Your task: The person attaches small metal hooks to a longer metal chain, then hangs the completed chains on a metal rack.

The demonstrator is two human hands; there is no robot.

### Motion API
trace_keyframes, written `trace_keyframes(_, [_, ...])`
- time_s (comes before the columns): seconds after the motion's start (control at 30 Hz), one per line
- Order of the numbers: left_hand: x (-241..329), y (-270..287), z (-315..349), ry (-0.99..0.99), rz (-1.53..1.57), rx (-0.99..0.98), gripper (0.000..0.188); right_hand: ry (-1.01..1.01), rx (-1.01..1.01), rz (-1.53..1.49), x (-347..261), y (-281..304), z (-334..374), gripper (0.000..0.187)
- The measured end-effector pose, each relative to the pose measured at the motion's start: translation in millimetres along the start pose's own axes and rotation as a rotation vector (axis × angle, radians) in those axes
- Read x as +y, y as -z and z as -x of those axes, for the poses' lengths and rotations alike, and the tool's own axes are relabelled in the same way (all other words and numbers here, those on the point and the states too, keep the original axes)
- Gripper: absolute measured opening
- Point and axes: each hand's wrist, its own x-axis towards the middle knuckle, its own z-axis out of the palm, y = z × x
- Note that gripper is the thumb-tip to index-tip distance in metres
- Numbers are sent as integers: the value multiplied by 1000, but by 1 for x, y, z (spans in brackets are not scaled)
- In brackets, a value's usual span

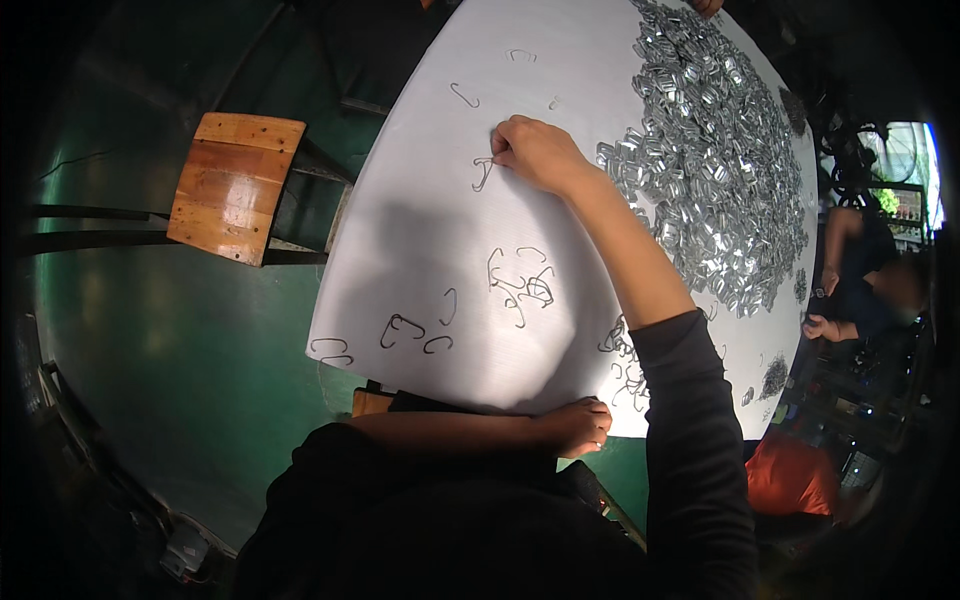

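My right hand (pixel 537 152) reaches far across the white tabletop, its fingers pinched together. At its fingertips is a dark bent wire hook (pixel 482 174), which seems to be in the pinch. My left hand (pixel 583 428) rests curled at the near table edge; whatever its fingers enclose, if anything, is hidden. Close by it lies a loose pile of bent wire hooks (pixel 628 370). A tangled cluster of similar hooks (pixel 522 283) lies between my two hands, and several single ones are scattered to the left, such as a curved hook (pixel 438 345).
A large heap of shiny metal buckle-like pieces (pixel 715 160) covers the table's right side. Small dark heaps (pixel 775 376) sit near the right edge. A wooden chair (pixel 237 187) stands left of the white table (pixel 400 230). Another person (pixel 862 265) works at the right.
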Motion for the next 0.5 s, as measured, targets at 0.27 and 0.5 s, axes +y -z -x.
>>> trace_keyframes(0.27, [4, 2, 4, 14, -2, 2, 7, -201, 231, -265, -16, 3, -52, 13])
trace_keyframes(0.5, [0, -6, 2, -75, -144, 131, 7, -345, 117, 15, -27, -7, -71, 19])
